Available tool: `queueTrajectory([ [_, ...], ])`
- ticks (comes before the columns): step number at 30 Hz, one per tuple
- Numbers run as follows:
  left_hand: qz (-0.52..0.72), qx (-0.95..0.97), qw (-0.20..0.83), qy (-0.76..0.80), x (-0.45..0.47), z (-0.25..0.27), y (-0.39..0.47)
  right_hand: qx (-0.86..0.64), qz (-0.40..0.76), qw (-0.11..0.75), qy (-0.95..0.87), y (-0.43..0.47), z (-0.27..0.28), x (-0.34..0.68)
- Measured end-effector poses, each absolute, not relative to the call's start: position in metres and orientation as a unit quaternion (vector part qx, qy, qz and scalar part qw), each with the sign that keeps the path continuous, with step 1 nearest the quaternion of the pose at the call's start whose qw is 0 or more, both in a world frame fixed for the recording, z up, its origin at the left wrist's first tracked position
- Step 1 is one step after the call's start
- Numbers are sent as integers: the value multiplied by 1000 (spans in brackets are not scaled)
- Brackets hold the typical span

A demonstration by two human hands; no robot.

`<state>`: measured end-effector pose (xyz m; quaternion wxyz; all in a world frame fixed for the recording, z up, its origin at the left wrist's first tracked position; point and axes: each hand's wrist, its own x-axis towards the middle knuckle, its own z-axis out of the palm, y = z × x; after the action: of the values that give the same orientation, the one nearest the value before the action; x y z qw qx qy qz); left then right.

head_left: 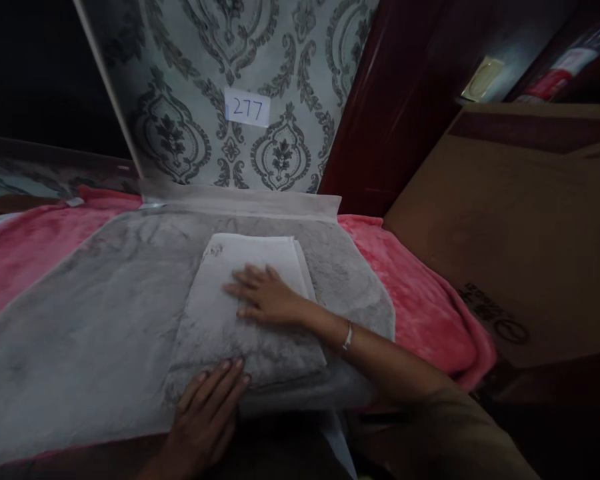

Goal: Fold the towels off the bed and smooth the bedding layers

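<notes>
At far left, a pink blanket is partly covered by a grey blanket. The left hand is opened flat, its fingers laid close together at the near edge of a folded towel, which is set on the grey blanket. Behind the towel, a card marked "277" is seen on the wall. The right hand is spread wide on the towel's top; a bracelet is worn at that wrist. At far right, a carton is seen.
</notes>
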<state>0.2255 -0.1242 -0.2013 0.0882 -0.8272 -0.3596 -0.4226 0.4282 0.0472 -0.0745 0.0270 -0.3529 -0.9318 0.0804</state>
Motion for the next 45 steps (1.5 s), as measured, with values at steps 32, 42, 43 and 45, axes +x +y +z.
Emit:
queueTrajectory([
  [32, -288, -885, 167, -324, 225, -125, -121, -424, 194, 246, -849, -88, -103, 557],
  [42, -223, -911, 170, -303, 253, -117, -106, -362, 130, 420, -822, -101, -129, 544],
  [43, -216, -911, 169, -308, 252, -121, -107, -358, 120, 436, -817, -103, -130, 542],
  [45, -216, -911, 168, -310, 249, -128, -110, -363, 96, 451, -810, -107, -131, 539],
])
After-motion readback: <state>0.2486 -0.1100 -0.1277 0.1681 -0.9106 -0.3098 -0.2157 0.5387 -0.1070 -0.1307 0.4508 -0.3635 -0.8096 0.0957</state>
